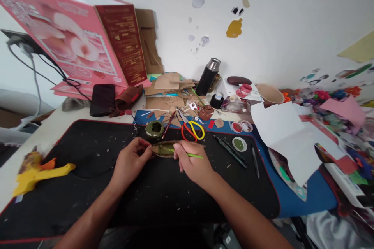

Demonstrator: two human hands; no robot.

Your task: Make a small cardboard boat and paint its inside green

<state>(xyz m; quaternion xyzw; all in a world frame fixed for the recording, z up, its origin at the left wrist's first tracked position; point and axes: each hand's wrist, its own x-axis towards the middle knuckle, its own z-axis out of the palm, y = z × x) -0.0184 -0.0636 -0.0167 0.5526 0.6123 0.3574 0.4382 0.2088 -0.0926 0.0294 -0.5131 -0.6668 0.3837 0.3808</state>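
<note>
A small boat-shaped cardboard piece, partly coated in green paint, is held just above the black mat. My left hand pinches its left tip between thumb and fingers. In my right hand is a thin green-handled paintbrush, its tip end over the inside of the piece. Right behind the piece stand an open jar of dark green paint and a pair of scissors with red and yellow handles. A brown-red paint jar sits farther back.
A yellow glue gun lies at the left. Cardboard scraps and a black thermos stand along the wall. Right of my right hand are tweezers, a lid with green paint, a pen and white paper.
</note>
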